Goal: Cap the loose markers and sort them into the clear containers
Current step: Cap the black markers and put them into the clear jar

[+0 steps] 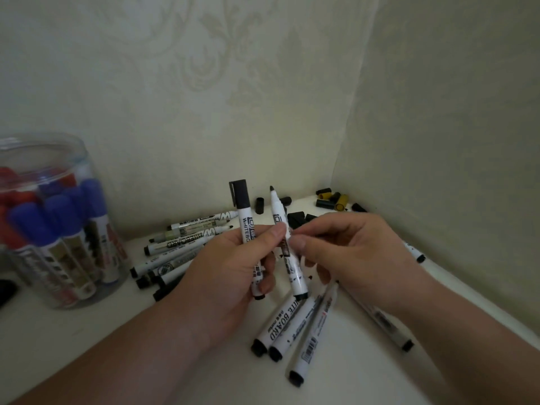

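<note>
Both hands are up over the table (pixel 87 331), working in the corner by the patterned wall (pixel 204 83). The left hand (pixel 230 276) grips a capped marker (pixel 244 211), fingers curled round its white barrel, black cap pointing up. Right beside it stands an uncapped marker (pixel 277 211), tip bare and tilted slightly left, and the right hand (pixel 350 258) has it: thumb and fingertips pinched together on the barrel, touching the left thumb. Below the hands, three white-barrelled markers (pixel 280 325) lie fanned on the table, black ends toward the camera, and another lies under the right forearm. To the left, a heap of uncapped markers (pixel 187 244) lies jumbled, tips mostly pointing right. At the back right, against the wall, loose caps (pixel 333 200) are scattered, black ones with a few yellowish ones among them, and more black caps sit just behind the raised markers. Far left stands the clear container (pixel 73 144), upright, packed with blue-capped markers (pixel 62 209) in front and red-capped markers (pixel 17 197) behind, caps up.
</note>
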Demonstrator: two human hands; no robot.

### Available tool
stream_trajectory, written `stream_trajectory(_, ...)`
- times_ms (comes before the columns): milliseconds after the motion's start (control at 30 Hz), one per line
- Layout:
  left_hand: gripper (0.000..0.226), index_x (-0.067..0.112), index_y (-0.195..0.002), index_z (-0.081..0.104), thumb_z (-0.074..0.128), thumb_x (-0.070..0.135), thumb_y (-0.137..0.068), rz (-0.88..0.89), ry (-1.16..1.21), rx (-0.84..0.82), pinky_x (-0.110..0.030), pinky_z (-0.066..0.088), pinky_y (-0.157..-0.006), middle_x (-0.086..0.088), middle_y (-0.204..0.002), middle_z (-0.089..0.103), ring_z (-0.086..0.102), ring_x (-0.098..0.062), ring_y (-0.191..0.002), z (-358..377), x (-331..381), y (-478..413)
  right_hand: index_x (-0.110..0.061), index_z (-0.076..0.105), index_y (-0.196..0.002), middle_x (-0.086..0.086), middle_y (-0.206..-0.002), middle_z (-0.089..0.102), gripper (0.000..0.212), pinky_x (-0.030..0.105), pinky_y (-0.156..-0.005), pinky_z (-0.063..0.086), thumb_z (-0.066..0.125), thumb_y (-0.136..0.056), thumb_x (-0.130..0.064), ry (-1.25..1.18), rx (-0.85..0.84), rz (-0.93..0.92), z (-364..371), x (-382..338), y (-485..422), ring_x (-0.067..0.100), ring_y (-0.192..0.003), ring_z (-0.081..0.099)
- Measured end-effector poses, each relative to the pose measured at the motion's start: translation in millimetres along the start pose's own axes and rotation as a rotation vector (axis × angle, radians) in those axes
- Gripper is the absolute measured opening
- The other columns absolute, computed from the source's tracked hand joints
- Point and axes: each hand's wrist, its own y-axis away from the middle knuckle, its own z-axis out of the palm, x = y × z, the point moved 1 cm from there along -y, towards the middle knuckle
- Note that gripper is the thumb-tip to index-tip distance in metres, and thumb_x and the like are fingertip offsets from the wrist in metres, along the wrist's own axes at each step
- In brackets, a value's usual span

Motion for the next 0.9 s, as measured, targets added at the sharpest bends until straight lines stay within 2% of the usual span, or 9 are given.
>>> stream_trajectory(67,0.039,-0.001,-0.093,0.074,0.071,0.035,-0.077,0.005,0.023,0.021,-0.028,0.030,-0.047,-0.006,-0.066,0.056,0.045,-0.012,-0.054,-0.7,0.6,-1.1,-0.020,0.079,-0.088,0.001,-0.070,0.072,0.006,0.021,-0.055,0.050,0.074,-0.086,-0.023,0.089,0.103,0.013,-15.0,3.9,-18.7,0.006,-0.053,0.058)
stream_trajectory(133,0.037,-0.002,-0.093,0.073,0.068,0.032,-0.080,0.007,0.044,0.043,-0.029,0.033,-0.049,-0.009,-0.073,0.065,0.049,-0.013,-0.057,1.4,0.5,-2.0,-0.022,0.078,-0.096,-0.009,-0.078,0.071,0.009,0.014,-0.062,0.047,0.070,-0.092,-0.022,0.403,0.219,0.020,-31.7,14.6,-50.8,-0.001,-0.061,0.060)
stream_trajectory(233,0.024,0.002,-0.098,0.073,0.065,0.023,-0.092,-0.053,0.093,0.114,-0.032,0.041,-0.053,-0.008,-0.073,0.068,0.053,-0.016,-0.059,2.4,1.4,-3.0,-0.022,0.073,-0.110,-0.004,-0.102,0.067,0.019,0.024,-0.072,0.051,0.060,-0.096,-0.018,0.896,0.071,0.061,-40.7,34.1,-101.3,0.008,-0.077,0.061)
stream_trajectory(333,0.025,0.000,-0.101,0.070,0.062,0.023,-0.096,-0.060,0.098,0.111,-0.032,0.036,-0.052,-0.006,-0.066,0.060,0.046,-0.016,-0.052,-0.4,3.2,-2.6,-0.020,0.069,-0.117,0.001,-0.106,0.063,0.026,0.032,-0.078,0.055,0.062,-0.093,-0.014,1.130,-0.088,0.147,-33.9,39.6,-132.4,0.021,-0.089,0.063)
stream_trajectory(433,0.026,0.003,-0.087,0.066,0.063,0.028,-0.095,-0.057,0.077,0.088,-0.033,0.034,-0.052,-0.012,-0.064,0.058,0.046,-0.019,-0.049,-4.2,2.9,-2.2,-0.018,0.069,-0.120,0.003,-0.114,0.066,0.031,0.027,-0.079,0.049,0.063,-0.091,-0.008,1.201,-0.188,0.171,-25.7,34.8,-144.7,0.022,-0.099,0.062)
stream_trajectory(567,0.028,0.005,-0.084,0.065,0.063,0.030,-0.095,-0.040,0.071,0.089,-0.031,0.033,-0.051,-0.011,-0.058,0.058,0.047,-0.021,-0.049,-3.7,2.5,-2.4,-0.019,0.071,-0.117,0.000,-0.116,0.066,0.028,0.025,-0.080,0.045,0.067,-0.090,-0.012,1.188,-0.238,0.182,-23.9,31.6,-150.7,0.018,-0.096,0.060)
stream_trajectory(667,0.030,0.005,-0.082,0.063,0.062,0.032,-0.096,-0.030,0.070,0.090,-0.028,0.032,-0.047,-0.011,-0.054,0.055,0.045,-0.020,-0.045,-3.7,2.1,-2.5,-0.018,0.073,-0.114,-0.001,-0.109,0.071,0.028,0.027,-0.081,0.051,0.061,-0.090,-0.008,1.104,-0.219,0.183,-29.9,24.2,-151.0,0.013,-0.088,0.064)
stream_trajectory(733,0.029,0.004,-0.083,0.062,0.062,0.030,-0.096,-0.025,0.095,0.093,-0.027,0.033,-0.045,-0.009,-0.053,0.051,0.044,-0.018,-0.044,-3.8,1.6,-2.7,-0.020,0.074,-0.109,-0.004,-0.100,0.072,0.025,0.028,-0.080,0.054,0.065,-0.087,-0.013,1.067,-0.255,0.195,-34.3,18.6,-148.5,0.011,-0.085,0.067)
stream_trajectory(900,0.027,0.004,-0.081,0.060,0.064,0.026,-0.096,-0.014,0.111,0.085,-0.026,0.029,-0.045,-0.007,-0.053,0.045,0.039,-0.017,-0.043,-1.3,0.0,-3.6,-0.022,0.073,-0.105,-0.008,-0.099,0.068,0.026,0.028,-0.078,0.049,0.078,-0.080,-0.028,1.228,-0.393,0.153,-25.0,20.9,-141.3,0.013,-0.088,0.061)
